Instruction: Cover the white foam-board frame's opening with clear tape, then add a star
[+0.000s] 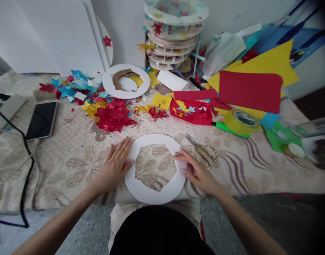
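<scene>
A big white foam ring with a cut-out middle [154, 193] lies flat on the patterned cloth [72, 156], right in front of the person. The left hand [115, 166] lies flat and open on the ring's left edge, fingers spread. The right hand [198, 171] pinches the ring's right edge between thumb and fingers. The two hands are apart, one on each side. Gold-handled scissors [204, 150] lie just beside the right hand. A pile of red paper bits [113, 117] sits behind the ring. A roll of yellow tape [240, 122] lies to the right. A dark phone [42, 120] rests far to the left.
</scene>
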`<state>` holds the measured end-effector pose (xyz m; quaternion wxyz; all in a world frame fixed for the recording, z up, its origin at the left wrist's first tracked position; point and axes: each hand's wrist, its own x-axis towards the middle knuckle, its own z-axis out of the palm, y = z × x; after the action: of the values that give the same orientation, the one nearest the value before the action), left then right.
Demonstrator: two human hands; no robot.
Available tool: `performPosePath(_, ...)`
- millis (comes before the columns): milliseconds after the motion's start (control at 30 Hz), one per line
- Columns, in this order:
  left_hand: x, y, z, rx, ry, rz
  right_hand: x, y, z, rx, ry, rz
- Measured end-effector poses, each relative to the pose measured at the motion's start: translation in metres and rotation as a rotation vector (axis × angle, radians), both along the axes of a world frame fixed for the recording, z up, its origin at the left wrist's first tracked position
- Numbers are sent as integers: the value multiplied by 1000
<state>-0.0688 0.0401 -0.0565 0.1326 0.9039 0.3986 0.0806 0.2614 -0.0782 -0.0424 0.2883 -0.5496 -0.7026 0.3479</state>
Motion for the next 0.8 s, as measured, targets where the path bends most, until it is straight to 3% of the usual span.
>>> performPosePath(133,2,-2,0,1,7,5,4,-1,2,-88,-113,88)
performPosePath(300,2,-1,0,-16,-6,3,-1,1,2,26,-148,88)
performPosePath(433,2,-1,1,-19,-15,-1,2,3,3,-13,-126,142)
performPosePath(667,3,-2,1,-10,-8,10,-9,-2,-2,60,-156,28)
performPosePath(800,2,-1,0,-11,-9,7,-9,0,-2,52,-52,-51)
